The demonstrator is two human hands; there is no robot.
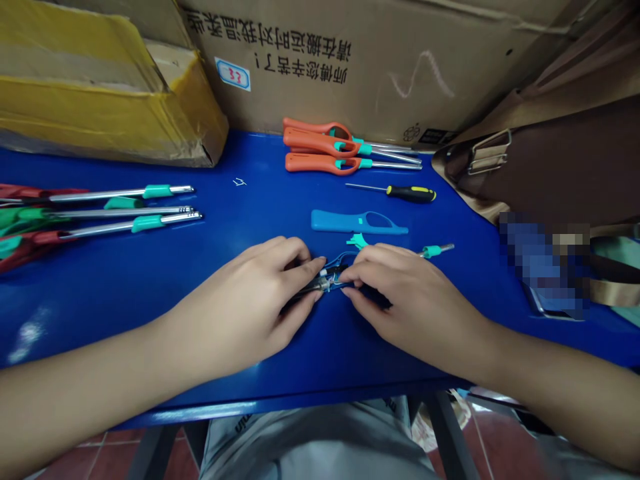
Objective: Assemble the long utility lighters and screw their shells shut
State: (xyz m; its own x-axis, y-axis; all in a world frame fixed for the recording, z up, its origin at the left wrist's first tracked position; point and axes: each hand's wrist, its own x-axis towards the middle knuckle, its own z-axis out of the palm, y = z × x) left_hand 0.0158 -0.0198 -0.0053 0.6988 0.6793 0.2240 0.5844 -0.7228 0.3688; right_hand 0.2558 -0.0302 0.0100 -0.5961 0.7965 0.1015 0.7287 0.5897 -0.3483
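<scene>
An opened blue gas lighter lies between my hands near the table's front, its inner parts showing. My left hand grips its left end, thumb and fingers closed around the body. Pinched fingers of my right hand are at the small inner parts on the right side; the exact piece between them is hidden. A loose blue shell half rests just beyond. Close by are a teal trigger piece and a metal lighter tube with a teal collar, partly behind my right hand.
Assembled orange lighters lie at the back, with a black-and-yellow screwdriver in front. Red and green lighters are at left. Cardboard boxes close off the back; a brown bag stands right. Small white pieces lie on the table.
</scene>
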